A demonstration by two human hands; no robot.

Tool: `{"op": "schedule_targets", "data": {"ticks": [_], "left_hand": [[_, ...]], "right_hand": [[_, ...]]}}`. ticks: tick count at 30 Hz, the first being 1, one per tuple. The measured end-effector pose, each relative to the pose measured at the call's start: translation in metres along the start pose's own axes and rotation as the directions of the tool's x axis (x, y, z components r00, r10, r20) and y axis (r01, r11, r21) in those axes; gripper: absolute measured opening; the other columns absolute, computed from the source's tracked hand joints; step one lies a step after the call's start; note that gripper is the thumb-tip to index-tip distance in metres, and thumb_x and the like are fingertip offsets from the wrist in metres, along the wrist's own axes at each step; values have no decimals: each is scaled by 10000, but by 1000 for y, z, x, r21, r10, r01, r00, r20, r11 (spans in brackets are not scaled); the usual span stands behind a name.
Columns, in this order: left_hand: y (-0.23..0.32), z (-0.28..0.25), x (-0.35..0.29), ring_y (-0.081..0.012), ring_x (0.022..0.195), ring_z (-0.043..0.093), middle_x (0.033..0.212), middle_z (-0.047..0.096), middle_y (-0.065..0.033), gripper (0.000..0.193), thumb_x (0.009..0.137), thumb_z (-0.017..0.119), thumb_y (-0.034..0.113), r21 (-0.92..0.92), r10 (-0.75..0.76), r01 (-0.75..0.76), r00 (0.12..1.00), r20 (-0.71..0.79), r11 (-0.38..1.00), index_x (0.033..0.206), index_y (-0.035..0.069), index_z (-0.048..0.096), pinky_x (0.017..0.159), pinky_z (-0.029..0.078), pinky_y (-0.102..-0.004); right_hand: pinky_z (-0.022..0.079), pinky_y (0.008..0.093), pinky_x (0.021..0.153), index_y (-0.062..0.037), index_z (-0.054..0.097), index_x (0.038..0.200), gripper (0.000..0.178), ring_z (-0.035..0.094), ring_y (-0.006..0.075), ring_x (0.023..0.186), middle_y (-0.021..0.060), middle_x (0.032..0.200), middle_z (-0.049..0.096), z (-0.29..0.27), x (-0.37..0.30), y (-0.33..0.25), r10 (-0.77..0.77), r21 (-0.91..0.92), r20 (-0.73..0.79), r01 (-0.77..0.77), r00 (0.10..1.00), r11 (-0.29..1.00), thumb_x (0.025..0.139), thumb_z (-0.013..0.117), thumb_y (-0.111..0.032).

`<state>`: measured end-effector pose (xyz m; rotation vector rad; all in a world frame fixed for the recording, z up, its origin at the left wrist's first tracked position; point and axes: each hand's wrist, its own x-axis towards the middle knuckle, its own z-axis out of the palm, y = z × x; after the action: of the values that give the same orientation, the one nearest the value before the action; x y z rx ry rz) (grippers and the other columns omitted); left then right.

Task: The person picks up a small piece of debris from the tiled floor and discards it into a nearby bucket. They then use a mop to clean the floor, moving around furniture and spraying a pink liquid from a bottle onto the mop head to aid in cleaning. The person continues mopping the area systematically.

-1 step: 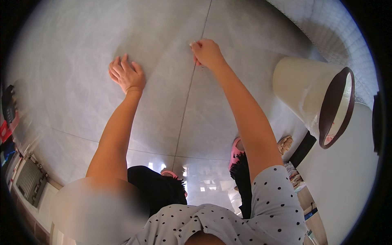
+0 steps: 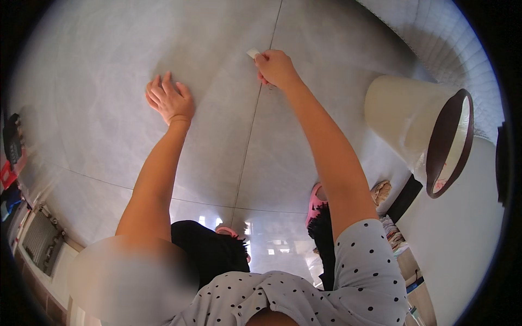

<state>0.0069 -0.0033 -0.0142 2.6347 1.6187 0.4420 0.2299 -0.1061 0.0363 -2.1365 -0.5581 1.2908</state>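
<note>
While left hand (image 2: 169,101) lies flat, open, right hand (image 2: 275,67) pinches white piece (image 2: 253,53); bin (image 2: 418,130) right.

- No change could be made out between the two pictures.
- The right hand (image 2: 277,68), pinching a small white piece (image 2: 253,53), and the left hand (image 2: 169,100), flat on the floor (image 2: 98,65), showed no shift.

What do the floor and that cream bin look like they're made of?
The floor looks like glazed grey tile: thin joint lines and glossy window reflections. The bin seems matte cream plastic with a dark brown rim, smooth and seamless, though that is only a guess.
</note>
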Motion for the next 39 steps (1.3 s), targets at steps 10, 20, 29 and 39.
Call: {"op": "schedule_targets", "data": {"ticks": [10, 20, 29, 39], "left_hand": [[-1, -3, 0, -265, 1194, 244, 1212, 329, -89, 359, 812, 448, 219, -5, 0, 0, 1000, 20, 1000, 1148, 93, 445, 1023, 138, -454], [-3, -1, -1, -258, 1190, 261, 1223, 355, -84, 355, 807, 454, 223, 2, -3, 3, 1000, 3, 1000, 1144, 113, 463, 1010, 158, -425], [-4, -4, -1, -263, 1193, 250, 1211, 333, -85, 355, 803, 455, 208, -1, -4, 4, 1000, 20, 1000, 1142, 105, 448, 1017, 157, -449], [-6, -1, -1, -254, 1194, 259, 1222, 360, -77, 362, 805, 452, 221, 1, 1, -1, 1000, -11, 1000, 1150, 115, 454, 1013, 157, -427]], "right_hand": [[432, 313, 471, -4, 517, 639, 310, 517, 170, 426, 74, 472, 524, -3, -23, 11, 23, 76, -61, -19, 998, 997, 842, 436, -223], [405, 294, 412, 3, 477, 655, 293, 501, 147, 403, 83, 514, 531, -10, -3, 5, 28, 186, -218, 13, 975, 982, 857, 427, -204], [399, 277, 401, -2, 492, 694, 269, 505, 137, 419, 72, 524, 537, -11, -23, 7, 109, 245, -213, -55, 971, 968, 861, 435, -205], [441, 304, 472, 17, 493, 695, 292, 536, 185, 430, 95, 493, 525, 5, -27, 27, 38, 66, -136, -30, 990, 997, 863, 402, -205]]}}
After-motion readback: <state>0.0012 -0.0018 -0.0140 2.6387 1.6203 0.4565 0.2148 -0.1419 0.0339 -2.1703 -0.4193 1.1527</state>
